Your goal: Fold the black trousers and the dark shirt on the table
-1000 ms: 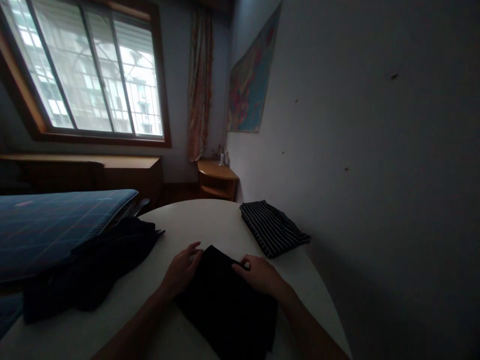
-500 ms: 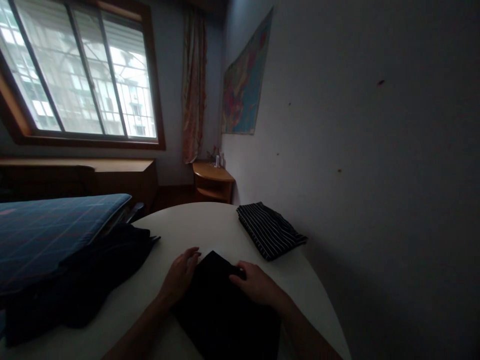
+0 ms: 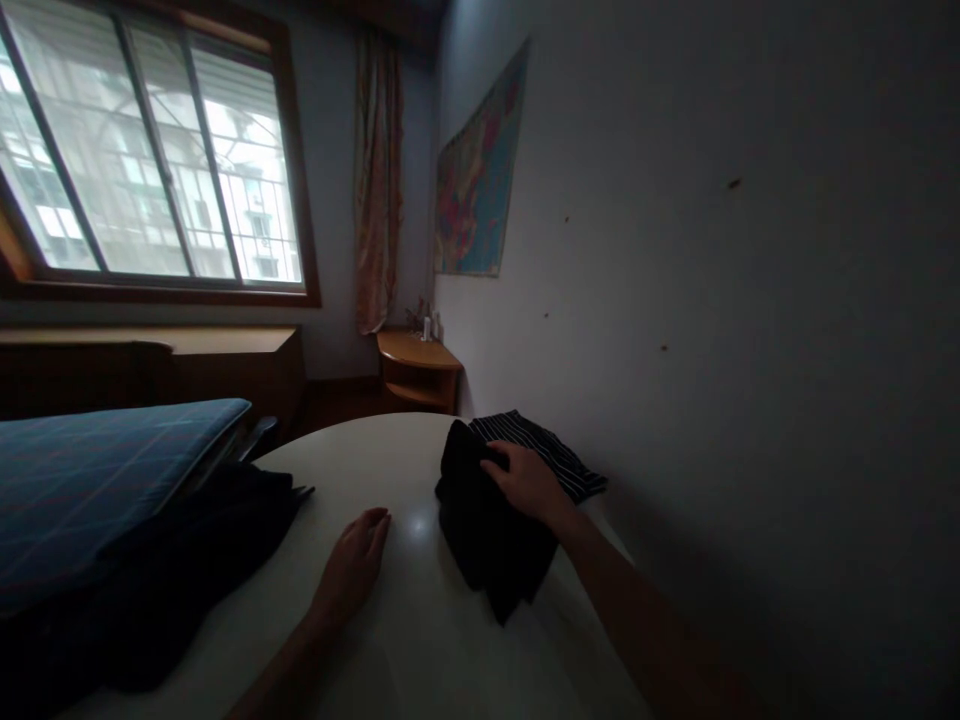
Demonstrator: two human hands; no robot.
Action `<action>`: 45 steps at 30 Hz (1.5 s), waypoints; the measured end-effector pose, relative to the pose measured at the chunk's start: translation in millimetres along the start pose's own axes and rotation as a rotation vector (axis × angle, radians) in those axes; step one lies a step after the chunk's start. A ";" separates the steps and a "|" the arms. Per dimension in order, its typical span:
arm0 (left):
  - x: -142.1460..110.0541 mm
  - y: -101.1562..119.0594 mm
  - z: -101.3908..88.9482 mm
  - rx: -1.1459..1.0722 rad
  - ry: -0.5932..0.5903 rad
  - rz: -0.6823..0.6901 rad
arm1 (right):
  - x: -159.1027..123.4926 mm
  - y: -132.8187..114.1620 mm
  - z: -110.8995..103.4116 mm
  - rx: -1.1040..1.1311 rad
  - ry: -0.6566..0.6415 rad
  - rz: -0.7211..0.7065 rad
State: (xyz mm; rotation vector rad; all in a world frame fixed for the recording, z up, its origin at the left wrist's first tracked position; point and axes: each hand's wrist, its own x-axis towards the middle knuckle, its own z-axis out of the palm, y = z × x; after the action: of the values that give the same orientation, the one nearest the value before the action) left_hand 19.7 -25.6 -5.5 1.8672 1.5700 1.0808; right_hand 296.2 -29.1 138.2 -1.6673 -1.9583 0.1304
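A piece of black folded clothing (image 3: 480,540) hangs from my right hand (image 3: 529,485), the thumb and fingers pinched on its upper part. Its lower corner droops toward me, and its top end overlaps the edge of a black-and-white striped folded garment (image 3: 551,452) on the right of the table. My left hand (image 3: 354,560) is over the white table (image 3: 397,620), left of the black clothing and apart from it. Its fingers are loosely extended and hold nothing.
A dark garment (image 3: 202,560) is heaped at the left, partly over the table's edge. Beside it lies a blue checked padded surface (image 3: 112,455). A wall (image 3: 750,420) rises close on the right. A wooden corner shelf (image 3: 420,350) stands beyond the table.
My right hand has lifted the black clothing and carried it forward and right, against the striped garment. The left hand has come away from the cloth. The head view has shifted slightly.
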 end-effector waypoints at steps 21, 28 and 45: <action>-1.3 -3.2 -0.5 0.040 0.013 0.038 | 71.7 155.9 -31.4 -0.257 -0.071 0.356; -3.9 -7.2 -0.1 0.034 0.009 0.040 | 88.0 143.1 -24.0 -0.364 0.050 0.345; 0.9 -9.5 2.4 0.118 0.018 0.123 | 50.2 67.2 29.5 -0.366 0.099 0.075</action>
State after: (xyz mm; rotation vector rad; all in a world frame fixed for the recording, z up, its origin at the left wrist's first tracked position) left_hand 16.0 -22.1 -14.0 2.0616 1.5773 1.0800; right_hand 338.1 40.9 102.8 -1.9350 -1.9288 -0.2947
